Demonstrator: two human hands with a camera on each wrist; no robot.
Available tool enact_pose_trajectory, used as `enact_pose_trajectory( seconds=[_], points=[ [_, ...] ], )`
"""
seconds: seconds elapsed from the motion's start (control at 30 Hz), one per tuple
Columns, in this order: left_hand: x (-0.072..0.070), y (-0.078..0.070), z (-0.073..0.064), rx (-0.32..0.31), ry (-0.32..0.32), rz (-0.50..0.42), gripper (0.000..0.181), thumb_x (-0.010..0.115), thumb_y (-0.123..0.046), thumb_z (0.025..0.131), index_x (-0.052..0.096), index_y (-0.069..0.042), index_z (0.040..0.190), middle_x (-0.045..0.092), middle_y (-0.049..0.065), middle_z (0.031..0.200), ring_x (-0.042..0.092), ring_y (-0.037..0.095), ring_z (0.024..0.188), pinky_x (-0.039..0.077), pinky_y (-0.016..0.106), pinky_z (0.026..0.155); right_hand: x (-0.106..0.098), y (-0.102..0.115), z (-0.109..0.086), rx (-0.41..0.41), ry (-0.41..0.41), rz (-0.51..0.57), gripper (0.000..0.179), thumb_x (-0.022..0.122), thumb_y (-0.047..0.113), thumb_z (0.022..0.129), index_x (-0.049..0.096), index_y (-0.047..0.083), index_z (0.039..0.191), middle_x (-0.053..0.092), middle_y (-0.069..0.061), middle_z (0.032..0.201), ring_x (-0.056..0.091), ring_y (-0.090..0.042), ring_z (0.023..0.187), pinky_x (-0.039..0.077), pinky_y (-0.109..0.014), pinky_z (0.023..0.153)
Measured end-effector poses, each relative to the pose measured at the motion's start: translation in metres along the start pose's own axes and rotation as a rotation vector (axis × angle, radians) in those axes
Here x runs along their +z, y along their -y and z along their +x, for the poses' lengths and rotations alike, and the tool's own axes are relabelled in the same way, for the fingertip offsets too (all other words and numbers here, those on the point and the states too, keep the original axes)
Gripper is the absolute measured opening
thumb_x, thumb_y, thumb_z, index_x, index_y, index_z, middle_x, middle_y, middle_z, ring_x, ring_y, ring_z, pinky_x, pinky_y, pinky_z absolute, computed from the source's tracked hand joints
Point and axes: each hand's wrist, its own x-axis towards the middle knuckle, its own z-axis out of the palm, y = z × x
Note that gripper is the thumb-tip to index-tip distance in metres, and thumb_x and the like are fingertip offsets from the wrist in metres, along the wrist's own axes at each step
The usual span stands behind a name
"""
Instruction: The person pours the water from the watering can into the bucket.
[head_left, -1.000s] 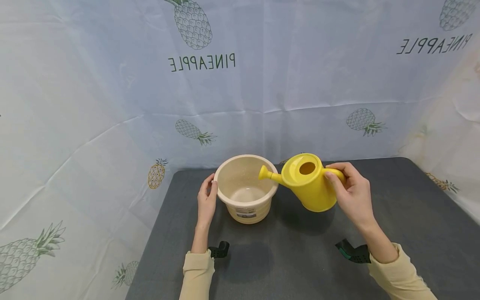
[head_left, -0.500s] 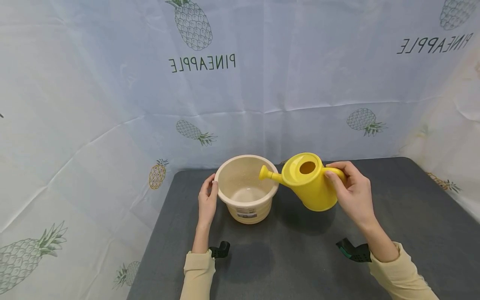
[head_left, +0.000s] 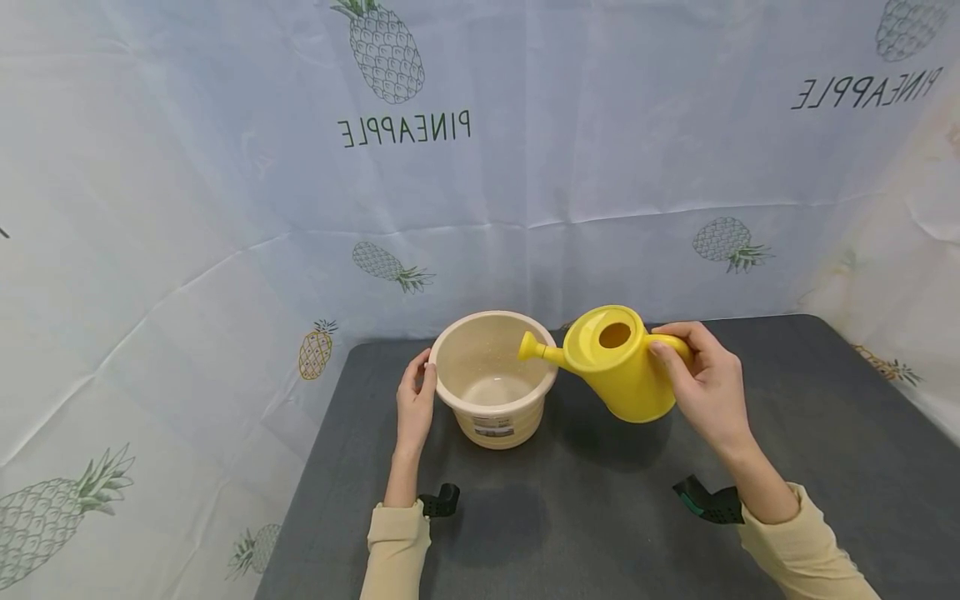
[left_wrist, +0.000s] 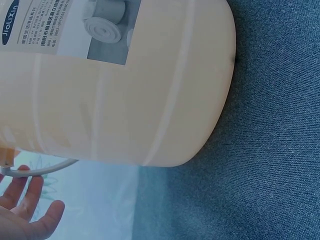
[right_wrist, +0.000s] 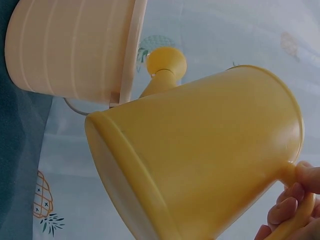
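A cream plastic bucket (head_left: 497, 425) stands on the dark table, a printed label (left_wrist: 55, 25) on its side. At its left rim my left hand (head_left: 415, 408) rests with thumb and fingertips against the outside. The left wrist view shows those fingers (left_wrist: 32, 197) loosely spread, reaching the bucket's thin handle (left_wrist: 52, 169). My right hand (head_left: 711, 387) grips a yellow watering can (head_left: 633, 383) by its handle, thumb on top. The can is tilted toward the bucket, raised over its shadow. Its spout's rose (right_wrist: 166, 61) reaches over the bucket's right rim. No stream of water shows.
Behind the table (head_left: 585, 533) hangs a pale cloth (head_left: 600, 167) printed with pineapples, close behind the bucket. More of this cloth covers the left and right sides. Black wrist straps (head_left: 441, 500) sit below both hands, near the rolled-up sleeves (head_left: 795, 533).
Almost nothing differs: both hands, the bucket and the watering can keep their places. The view shifts only very slightly.
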Motion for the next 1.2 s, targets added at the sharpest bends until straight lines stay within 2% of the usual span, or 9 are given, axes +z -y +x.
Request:
enact_pose_trajectory(
  seconds=[0.33, 0.6, 0.87, 1.2],
  points=[
    [-0.0001, 0.0008, 0.0003, 0.000, -0.003, -0.001, 0.038, 0.044, -0.009, 0.099, 0.043, 0.007, 0.133, 0.046, 0.022, 0.132, 0.044, 0.030, 0.121, 0.038, 0.048, 0.095, 0.0005, 0.0025, 0.0008, -0.008, -0.001, -0.005, 0.021, 0.062, -0.013, 0.081, 0.063, -0.006, 0.101, 0.061, 0.005, 0.092, 0.055, -0.004, 0.074, 0.044, -0.010, 0.067],
    [0.0007, 0.0002, -0.0003, 0.001, -0.008, 0.016, 0.037, 0.044, -0.008, 0.099, 0.044, 0.007, 0.133, 0.047, 0.022, 0.131, 0.046, 0.031, 0.118, 0.043, 0.039, 0.090, 0.0007, 0.0017, 0.0014, -0.019, -0.001, -0.009, 0.021, 0.063, -0.013, 0.081, 0.063, -0.006, 0.100, 0.061, 0.004, 0.092, 0.055, -0.004, 0.072, 0.043, -0.010, 0.065],
    [0.0006, -0.0005, -0.0003, -0.003, -0.005, -0.004, 0.038, 0.044, -0.010, 0.099, 0.044, 0.007, 0.133, 0.046, 0.021, 0.132, 0.044, 0.031, 0.120, 0.038, 0.048, 0.095, 0.0000, 0.0026, 0.0028, -0.021, 0.000, -0.009, 0.021, 0.062, -0.013, 0.081, 0.063, -0.006, 0.101, 0.061, 0.003, 0.092, 0.056, -0.003, 0.073, 0.044, -0.010, 0.066],
    [0.0002, 0.0012, 0.0005, 0.002, 0.002, -0.007, 0.038, 0.044, -0.009, 0.099, 0.044, 0.007, 0.133, 0.046, 0.022, 0.132, 0.045, 0.030, 0.120, 0.039, 0.047, 0.093, -0.0014, 0.0039, 0.0042, -0.006, 0.004, -0.018, 0.020, 0.062, -0.012, 0.082, 0.063, -0.005, 0.101, 0.061, 0.002, 0.092, 0.057, -0.004, 0.074, 0.044, -0.010, 0.067]
  ],
)
